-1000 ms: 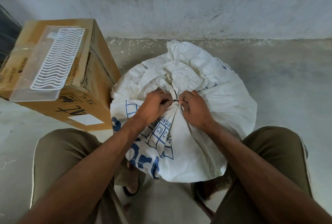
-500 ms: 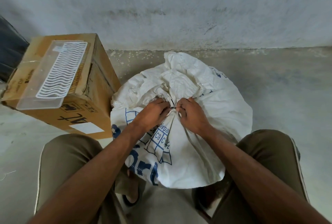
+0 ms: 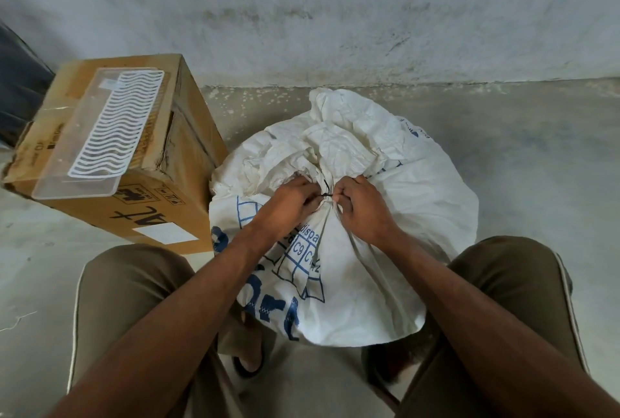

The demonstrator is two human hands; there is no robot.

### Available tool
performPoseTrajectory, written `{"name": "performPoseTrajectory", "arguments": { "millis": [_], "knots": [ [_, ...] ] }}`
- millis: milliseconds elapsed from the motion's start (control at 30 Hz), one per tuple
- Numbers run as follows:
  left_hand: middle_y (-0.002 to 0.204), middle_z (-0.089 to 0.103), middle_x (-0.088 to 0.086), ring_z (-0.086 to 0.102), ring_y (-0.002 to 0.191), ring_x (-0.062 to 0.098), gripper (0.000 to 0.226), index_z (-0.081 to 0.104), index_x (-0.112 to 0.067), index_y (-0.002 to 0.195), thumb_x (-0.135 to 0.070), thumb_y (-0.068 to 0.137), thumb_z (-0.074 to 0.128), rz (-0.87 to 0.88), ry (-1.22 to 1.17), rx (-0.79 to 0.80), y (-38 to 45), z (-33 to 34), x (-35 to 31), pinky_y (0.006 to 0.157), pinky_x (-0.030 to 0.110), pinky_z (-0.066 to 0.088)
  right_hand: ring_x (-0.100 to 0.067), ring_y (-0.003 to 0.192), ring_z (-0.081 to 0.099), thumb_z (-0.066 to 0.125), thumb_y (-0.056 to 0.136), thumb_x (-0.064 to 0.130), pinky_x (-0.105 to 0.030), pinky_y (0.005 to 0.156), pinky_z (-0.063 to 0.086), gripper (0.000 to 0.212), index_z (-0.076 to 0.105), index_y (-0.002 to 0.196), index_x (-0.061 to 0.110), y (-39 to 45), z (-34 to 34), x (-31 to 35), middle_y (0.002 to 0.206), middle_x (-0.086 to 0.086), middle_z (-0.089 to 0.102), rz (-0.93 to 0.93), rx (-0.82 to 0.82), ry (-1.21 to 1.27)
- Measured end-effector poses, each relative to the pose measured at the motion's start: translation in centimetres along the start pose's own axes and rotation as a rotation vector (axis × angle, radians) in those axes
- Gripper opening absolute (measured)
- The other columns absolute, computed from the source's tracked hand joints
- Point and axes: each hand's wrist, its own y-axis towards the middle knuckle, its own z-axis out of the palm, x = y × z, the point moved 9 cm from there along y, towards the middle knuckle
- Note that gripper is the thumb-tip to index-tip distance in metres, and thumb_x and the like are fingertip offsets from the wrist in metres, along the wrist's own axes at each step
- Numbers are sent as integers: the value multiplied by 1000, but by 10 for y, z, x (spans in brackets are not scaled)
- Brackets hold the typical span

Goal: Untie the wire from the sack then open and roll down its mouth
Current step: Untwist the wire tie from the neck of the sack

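Note:
A full white woven sack (image 3: 412, 216) with blue print stands on the floor between my knees. Its mouth is bunched into a neck bound by a thin dark wire (image 3: 326, 190). My left hand (image 3: 288, 204) pinches the wire from the left, fingers closed at the neck. My right hand (image 3: 360, 209) grips the wire's other side, fingertips pressed against the knot. The loose sack top (image 3: 339, 129) flops crumpled behind the tie. Most of the wire is hidden under my fingers.
A cardboard box (image 3: 157, 202) stands to the left, touching the sack, with a clear plastic tray (image 3: 97, 135) lying on top. A grey wall (image 3: 335, 14) runs behind. Bare concrete floor (image 3: 536, 149) lies to the right. My knees flank the sack.
The view has tilted up a little, so everything sits lower in frame. Both hands stay at the wire with only small finger shifts; the wire remains around the neck.

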Motion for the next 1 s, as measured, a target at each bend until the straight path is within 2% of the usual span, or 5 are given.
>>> {"name": "performPoseTrajectory", "arguments": {
  "millis": [267, 500, 800, 900, 1000],
  "knots": [
    [90, 61, 18, 60, 78, 32, 13, 62, 4, 98, -7, 98, 57, 61, 66, 15, 2, 5, -8, 71, 43, 49, -18, 85, 54, 57, 92, 10, -34, 73, 45, 6, 59, 93, 16, 1, 0, 0, 92, -2, 61, -16, -8, -9],
    [73, 65, 5, 55, 66, 14, 10, 64, -7, 82, -9, 91, 62, -305, -289, -157, -1, 3, 21, 64, 23, 41, -18, 84, 55, 58, 93, 10, -34, 73, 46, 5, 60, 92, 15, 2, -5, 2, 92, -1, 60, -4, -31, 21],
    [93, 62, 17, 62, 84, 28, 13, 70, 2, 103, -6, 96, 63, 168, 150, -79, 0, -5, -17, 76, 37, 53, -19, 85, 55, 55, 94, 11, -36, 75, 48, 7, 59, 94, 16, 1, -5, 1, 94, -3, 61, -8, -17, 14],
    [84, 65, 13, 58, 79, 22, 8, 71, 0, 91, -3, 91, 63, 45, 9, -90, 5, -7, -12, 74, 34, 48, -19, 86, 55, 54, 93, 10, -39, 76, 50, 8, 58, 93, 17, 1, -5, 1, 94, -2, 62, -5, -13, 18],
    [69, 66, -3, 56, 66, 8, 18, 70, -10, 73, -5, 89, 62, -299, -312, -177, 2, -3, 13, 64, 21, 43, -17, 86, 55, 54, 93, 10, -38, 77, 50, 8, 58, 93, 17, 1, -7, 4, 95, -1, 61, -7, -21, 22]
  ]
}}
